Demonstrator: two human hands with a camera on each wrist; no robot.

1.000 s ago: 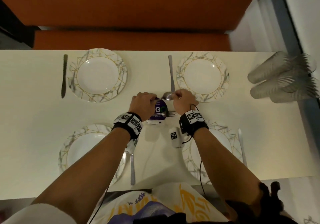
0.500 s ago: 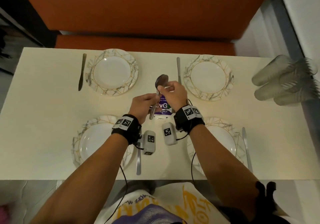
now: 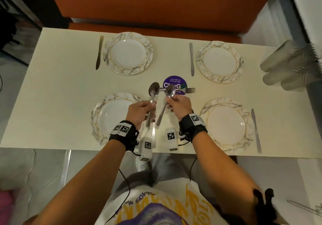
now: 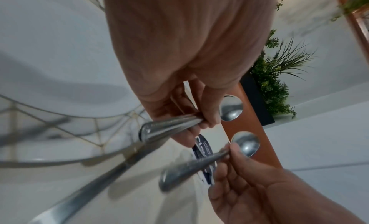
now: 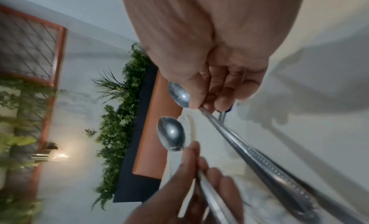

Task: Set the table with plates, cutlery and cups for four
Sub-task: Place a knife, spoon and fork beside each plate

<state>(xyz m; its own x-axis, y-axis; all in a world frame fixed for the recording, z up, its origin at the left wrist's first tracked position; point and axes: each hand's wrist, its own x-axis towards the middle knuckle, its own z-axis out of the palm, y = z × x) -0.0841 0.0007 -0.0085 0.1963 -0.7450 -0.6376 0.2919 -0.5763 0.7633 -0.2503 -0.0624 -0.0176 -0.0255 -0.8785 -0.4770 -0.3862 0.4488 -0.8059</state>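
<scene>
The left hand [image 3: 140,110] is above the near middle of the tabletop [image 3: 52,92], fingers and thumb curled round the neck of a bunch of spoons [image 3: 153,92]; their long axis runs near to far, bowls pointing toward the far edge, handles back toward the wrist; the left wrist view shows more than one handle stacked in that grip, the exact count unclear. Just beside it, the right hand [image 3: 179,106] pinches a single spoon [image 3: 169,91] at the neck between thumb and fingertips; bowl toward the far edge, handle slanting back and leftward. Both are raised off the tabletop. Beyond them a fork [image 3: 189,90] lies crosswise on a purple round sticker [image 3: 175,80] at the centre, tines pointing to the right edge. Four plates [image 3: 128,53] sit toward the corners, a knife beside each; clear cups [image 3: 287,64] lie at the right edge.
</scene>
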